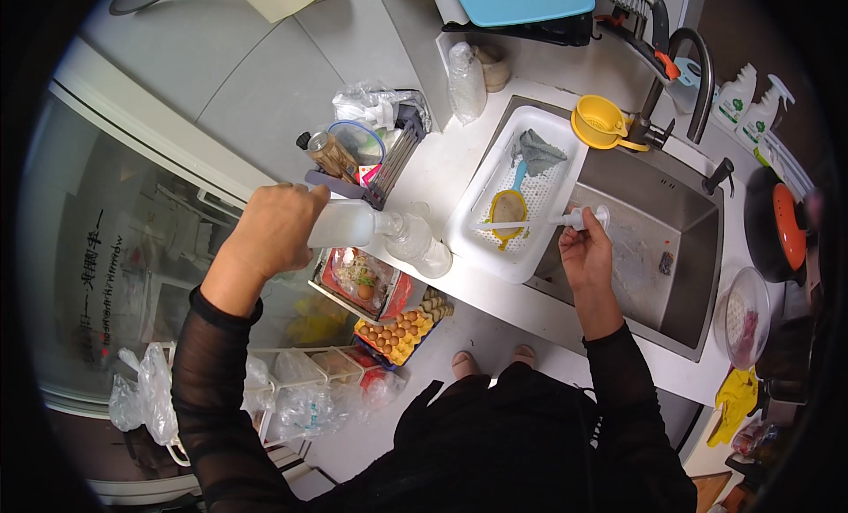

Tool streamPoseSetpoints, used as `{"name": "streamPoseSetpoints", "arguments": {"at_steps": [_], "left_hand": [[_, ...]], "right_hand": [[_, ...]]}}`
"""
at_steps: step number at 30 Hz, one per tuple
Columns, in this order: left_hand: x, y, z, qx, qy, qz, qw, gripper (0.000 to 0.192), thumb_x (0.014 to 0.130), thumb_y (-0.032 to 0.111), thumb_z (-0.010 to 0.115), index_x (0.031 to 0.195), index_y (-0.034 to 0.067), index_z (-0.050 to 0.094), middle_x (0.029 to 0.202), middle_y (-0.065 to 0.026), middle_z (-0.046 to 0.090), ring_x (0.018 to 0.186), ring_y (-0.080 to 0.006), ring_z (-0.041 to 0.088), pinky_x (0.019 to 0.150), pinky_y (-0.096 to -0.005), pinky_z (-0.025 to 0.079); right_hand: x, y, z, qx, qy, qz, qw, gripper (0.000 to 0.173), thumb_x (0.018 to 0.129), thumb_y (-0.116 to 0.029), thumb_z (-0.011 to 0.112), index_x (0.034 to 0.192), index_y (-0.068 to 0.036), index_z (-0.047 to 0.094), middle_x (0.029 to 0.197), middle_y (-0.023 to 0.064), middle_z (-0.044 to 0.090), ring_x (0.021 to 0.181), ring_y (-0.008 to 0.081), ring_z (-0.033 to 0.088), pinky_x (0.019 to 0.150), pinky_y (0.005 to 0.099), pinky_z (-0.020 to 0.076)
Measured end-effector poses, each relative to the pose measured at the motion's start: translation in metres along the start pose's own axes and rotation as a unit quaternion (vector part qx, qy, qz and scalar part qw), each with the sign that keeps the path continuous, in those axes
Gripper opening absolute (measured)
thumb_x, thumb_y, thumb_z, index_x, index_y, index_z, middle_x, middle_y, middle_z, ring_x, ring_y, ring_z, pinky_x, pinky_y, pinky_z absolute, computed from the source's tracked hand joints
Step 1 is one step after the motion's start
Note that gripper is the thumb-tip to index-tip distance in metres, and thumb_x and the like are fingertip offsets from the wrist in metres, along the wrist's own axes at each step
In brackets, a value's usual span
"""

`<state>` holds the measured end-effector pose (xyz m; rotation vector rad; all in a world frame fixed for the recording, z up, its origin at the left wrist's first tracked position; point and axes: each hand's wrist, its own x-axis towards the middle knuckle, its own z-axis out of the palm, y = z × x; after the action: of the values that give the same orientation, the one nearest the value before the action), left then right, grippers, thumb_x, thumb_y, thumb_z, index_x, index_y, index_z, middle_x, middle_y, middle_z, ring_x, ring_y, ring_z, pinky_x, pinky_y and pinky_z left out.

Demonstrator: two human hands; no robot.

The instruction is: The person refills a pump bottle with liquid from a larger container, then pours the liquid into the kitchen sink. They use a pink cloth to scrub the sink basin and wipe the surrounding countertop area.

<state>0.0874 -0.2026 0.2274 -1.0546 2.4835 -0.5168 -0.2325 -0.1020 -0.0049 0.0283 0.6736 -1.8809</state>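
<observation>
My left hand [268, 228] grips a translucent plastic bottle [341, 223], tipped sideways with its neck at the mouth of a clear bottle [421, 248] on the white counter's edge. Whether liquid is flowing cannot be told. In my right hand [586, 248] is a white pump dispenser head [583, 217], held over the sink's near left side, its long tube [510, 225] pointing left across a white draining basket [477, 248]. Inside the basket lie a grey cloth [540, 152] and a yellow-rimmed strainer [509, 208] with a blue handle.
A steel sink [662, 281] with a dark faucet [705, 82] is at the right. A yellow strainer cup [598, 122] rests by the basket. Left of the counter stands a grey folding crate [397, 155]. Below are an open waste bin [354, 281] and an egg tray [397, 337].
</observation>
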Motion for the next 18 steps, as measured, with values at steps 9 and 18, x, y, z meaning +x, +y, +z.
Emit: {"name": "streamPoseSetpoints", "arguments": {"at_steps": [9,18], "left_hand": [[0.0018,0.0010,-0.0005,0.012,-0.015,-0.005,1.000,0.047,0.051,0.009,0.070,0.095,0.004,0.053,0.072,-0.0114,0.057,0.073,-0.0293,0.058,0.063,-0.0382,0.046],[0.0021,0.0030,-0.0038,0.010,-0.022,-0.014,1.000,0.046,0.052,0.010,0.070,0.094,0.004,0.052,0.073,-0.0114,0.057,0.073,-0.0293,0.058,0.063,-0.0381,0.047]], "right_hand": [[-0.0014,0.0000,-0.0015,0.001,0.006,-0.002,1.000,0.024,0.085,-0.019,0.061,0.096,0.003,0.057,0.078,0.0039,0.056,0.060,0.0089,0.049,0.055,0.0210,0.0420],[-0.0035,-0.0019,-0.0014,-0.002,0.008,-0.006,1.000,0.027,0.085,-0.020,0.061,0.097,0.004,0.057,0.074,0.0030,0.054,0.058,0.0084,0.048,0.054,0.0207,0.0416]]}}
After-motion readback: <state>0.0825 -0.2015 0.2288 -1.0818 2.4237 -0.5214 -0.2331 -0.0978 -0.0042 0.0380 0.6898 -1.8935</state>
